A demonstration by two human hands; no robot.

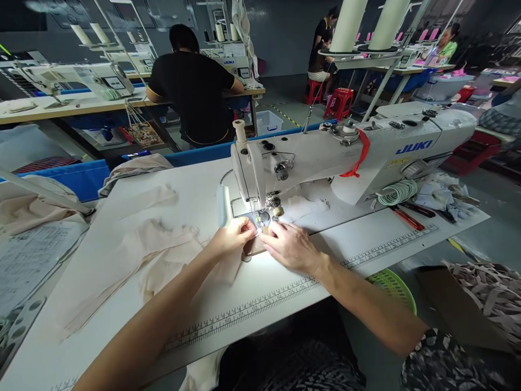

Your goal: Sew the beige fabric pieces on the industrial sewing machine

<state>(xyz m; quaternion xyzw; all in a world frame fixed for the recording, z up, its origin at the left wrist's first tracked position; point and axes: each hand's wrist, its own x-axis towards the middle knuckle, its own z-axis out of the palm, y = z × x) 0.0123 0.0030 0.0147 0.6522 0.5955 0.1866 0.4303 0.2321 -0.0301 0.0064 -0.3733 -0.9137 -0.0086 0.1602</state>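
My left hand (234,234) pinches the edge of a pale beige fabric piece (163,255) just left of the needle of a white sewing machine (345,152). My right hand (291,247) lies on the same fabric to the right of the presser foot (262,218), fingers curled and pressing down. Both hands sit close together under the machine's bright lamp. More of the beige fabric trails off to the left across the white table (285,282).
A ruler strip runs along the table's front edge (285,290). Red-handled tools (409,217) and scraps lie right of the machine. A green basket (393,285) and a box of beige strips (484,298) stand at lower right. Other people sit at machines behind.
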